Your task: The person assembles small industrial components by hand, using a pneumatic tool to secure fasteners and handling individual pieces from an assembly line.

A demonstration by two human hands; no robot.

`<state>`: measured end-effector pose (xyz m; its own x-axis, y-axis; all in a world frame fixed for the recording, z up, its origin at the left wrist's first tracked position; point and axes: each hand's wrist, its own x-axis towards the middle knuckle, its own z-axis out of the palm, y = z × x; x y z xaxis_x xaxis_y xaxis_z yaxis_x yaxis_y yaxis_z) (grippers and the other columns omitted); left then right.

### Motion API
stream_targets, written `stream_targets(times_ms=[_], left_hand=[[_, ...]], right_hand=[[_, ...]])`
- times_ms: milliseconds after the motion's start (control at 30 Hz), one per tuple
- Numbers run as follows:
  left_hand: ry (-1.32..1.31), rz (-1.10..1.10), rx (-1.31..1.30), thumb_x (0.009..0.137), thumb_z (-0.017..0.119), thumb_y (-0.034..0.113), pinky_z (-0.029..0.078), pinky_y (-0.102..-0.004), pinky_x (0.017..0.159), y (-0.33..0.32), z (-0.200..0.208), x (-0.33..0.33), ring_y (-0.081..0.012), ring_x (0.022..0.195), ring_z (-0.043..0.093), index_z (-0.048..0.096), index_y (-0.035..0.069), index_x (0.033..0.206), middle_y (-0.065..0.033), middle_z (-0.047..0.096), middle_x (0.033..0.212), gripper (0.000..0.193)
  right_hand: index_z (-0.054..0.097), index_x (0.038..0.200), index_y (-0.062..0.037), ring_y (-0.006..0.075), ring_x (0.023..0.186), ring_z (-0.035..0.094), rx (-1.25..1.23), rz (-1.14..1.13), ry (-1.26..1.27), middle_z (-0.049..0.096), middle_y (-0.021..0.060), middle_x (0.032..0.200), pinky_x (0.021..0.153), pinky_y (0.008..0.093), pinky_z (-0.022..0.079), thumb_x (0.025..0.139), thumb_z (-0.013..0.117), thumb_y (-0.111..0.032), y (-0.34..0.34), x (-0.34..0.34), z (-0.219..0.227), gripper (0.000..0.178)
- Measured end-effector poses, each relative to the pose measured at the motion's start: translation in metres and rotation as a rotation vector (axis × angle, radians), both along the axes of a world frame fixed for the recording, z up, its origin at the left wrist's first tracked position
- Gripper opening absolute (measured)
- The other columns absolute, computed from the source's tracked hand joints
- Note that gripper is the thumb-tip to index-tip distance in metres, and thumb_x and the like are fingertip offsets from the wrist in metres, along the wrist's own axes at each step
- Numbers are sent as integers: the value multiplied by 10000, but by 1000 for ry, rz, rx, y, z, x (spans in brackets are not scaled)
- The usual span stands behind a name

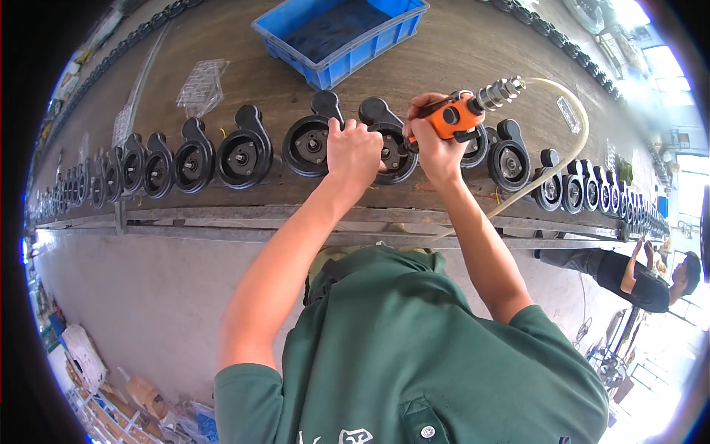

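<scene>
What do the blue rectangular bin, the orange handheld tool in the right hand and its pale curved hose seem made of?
The blue rectangular bin: probably moulded plastic, given its ribbed, uniformly coloured walls. The orange handheld tool: smooth orange casing, plastic or painted metal; its shiny silver coupling looks like metal. The pale curved hose: likely flexible plastic or rubber, smooth and bending without kinks.

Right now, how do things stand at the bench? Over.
Right hand gripping orange tool. Left hand at black part. Pale hose looping off to the right, perhaps in the way.
</scene>
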<state>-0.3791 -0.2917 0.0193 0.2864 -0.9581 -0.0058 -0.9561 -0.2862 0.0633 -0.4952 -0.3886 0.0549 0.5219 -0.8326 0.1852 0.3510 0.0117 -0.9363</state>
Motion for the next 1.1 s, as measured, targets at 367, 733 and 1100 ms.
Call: stream_targets(times_ms=[367,733,1100], left_hand=[[23,-9,30,697,915,478,468,-489,1051,-2,4,0,-233,1065,696,792,123,926,-41,761,976,440],[23,-2,6,696,915,482,468,-499,1066,0,2,0,-235,1082,697,796,118,938,-48,766,992,453],[18,-27,-75,696,911,375,452,-517,1070,2,-5,2,-246,1026,712,808,138,887,-71,770,904,321]], right_hand=[[626,1023,21,111,660,637,16,-45,-11,671,66,861,583,250,531,807,611,85,3,-13,-16,225],[631,981,21,118,658,641,-1,-41,-27,671,70,841,583,250,530,793,609,89,6,-12,-18,202],[687,880,8,108,714,640,-171,-7,98,678,33,787,677,266,532,734,661,50,13,-11,-29,154]])
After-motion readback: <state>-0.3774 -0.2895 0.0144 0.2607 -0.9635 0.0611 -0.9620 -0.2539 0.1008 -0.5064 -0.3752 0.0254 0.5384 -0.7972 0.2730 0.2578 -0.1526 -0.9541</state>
